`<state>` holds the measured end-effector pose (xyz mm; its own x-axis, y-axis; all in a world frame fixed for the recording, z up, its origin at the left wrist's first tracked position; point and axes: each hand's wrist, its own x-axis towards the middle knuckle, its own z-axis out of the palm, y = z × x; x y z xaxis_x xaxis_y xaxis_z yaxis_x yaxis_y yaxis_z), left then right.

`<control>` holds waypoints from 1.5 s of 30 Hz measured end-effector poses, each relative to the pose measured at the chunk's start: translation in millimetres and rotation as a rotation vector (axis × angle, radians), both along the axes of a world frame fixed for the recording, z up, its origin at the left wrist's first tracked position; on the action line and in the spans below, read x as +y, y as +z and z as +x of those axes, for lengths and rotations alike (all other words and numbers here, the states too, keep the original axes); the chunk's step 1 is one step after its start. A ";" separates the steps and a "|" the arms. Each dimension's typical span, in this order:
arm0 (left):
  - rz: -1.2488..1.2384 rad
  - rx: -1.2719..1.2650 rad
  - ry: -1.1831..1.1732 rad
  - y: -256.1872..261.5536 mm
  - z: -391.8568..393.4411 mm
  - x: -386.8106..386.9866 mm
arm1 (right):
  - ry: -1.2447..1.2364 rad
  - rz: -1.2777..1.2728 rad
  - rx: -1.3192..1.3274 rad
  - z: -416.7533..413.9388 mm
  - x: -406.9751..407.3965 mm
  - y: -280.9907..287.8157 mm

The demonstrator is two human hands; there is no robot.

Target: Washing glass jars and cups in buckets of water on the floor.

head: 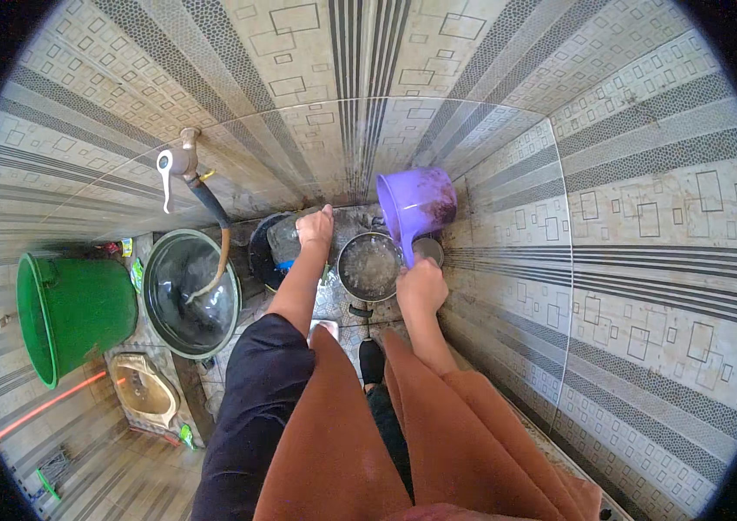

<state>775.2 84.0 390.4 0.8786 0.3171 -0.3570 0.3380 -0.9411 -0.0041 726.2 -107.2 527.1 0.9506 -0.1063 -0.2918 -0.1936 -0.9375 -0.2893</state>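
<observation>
My right hand (422,286) grips the handle of a purple plastic dipper (422,200), tilted with its open rim towards the left. Below it, a round metal pan (370,267) holds cloudy, bubbly water. My left hand (316,228) is closed in a fist to the left of the pan, over a grey block or slab (284,238) beside a dark round basin (259,247); whether it holds anything cannot be made out. A blue item (284,265) lies partly hidden behind my left forearm. Another small round metal item (429,250) shows behind the dipper's handle.
A wall tap (176,163) with a hose feeds into a large basin of water (155,325). Farther left are a green bucket (82,312) and a squat toilet (176,398). Patterned tiled walls (505,273) enclose the space closely in front and on the right.
</observation>
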 end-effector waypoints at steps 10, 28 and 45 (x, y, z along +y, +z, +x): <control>-0.258 -0.097 -0.007 36.8 -64.1 19.4 | 0.153 -0.027 0.227 0.0 -19.7 -40.9; -0.896 -0.760 0.767 53.9 -486.2 243.7 | 1.157 -0.041 -0.132 -196.4 291.9 -172.6; -1.150 -0.796 0.883 47.3 -519.9 232.1 | 0.583 0.783 0.327 -212.2 258.7 -111.0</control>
